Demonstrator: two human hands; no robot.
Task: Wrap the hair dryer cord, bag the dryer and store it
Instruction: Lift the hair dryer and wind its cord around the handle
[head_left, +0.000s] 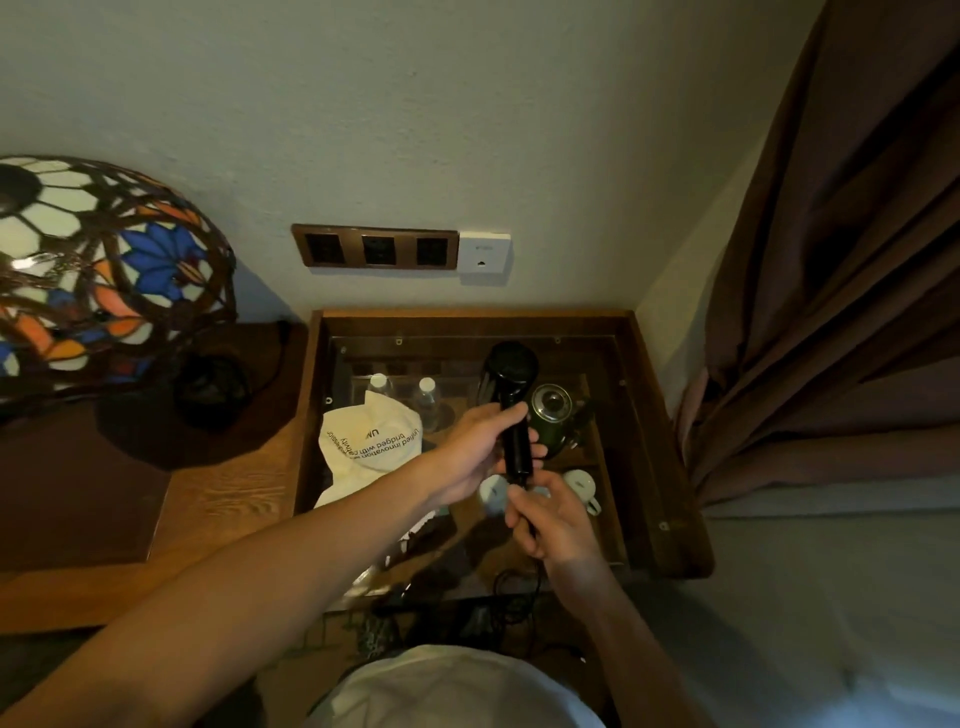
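A black hair dryer (510, 371) is held upright above the glass-topped side table (670, 415), its round head pointing toward the wall. My left hand (475, 449) is wrapped around its handle. Just below, my right hand (550, 519) pinches the black cord (522, 587) where it leaves the handle's end. The cord hangs down in loose loops over the table's near edge. A white cloth bag (366, 449) with black printed text lies crumpled on the glass to the left of the dryer.
Under the glass are water bottles (427, 397), a green teapot (551, 410) and white cups (581, 486). A stained-glass lamp (98, 275) stands on the wooden desk at left. Wall sockets (375, 247) sit above the table. A brown curtain (841, 291) hangs at right.
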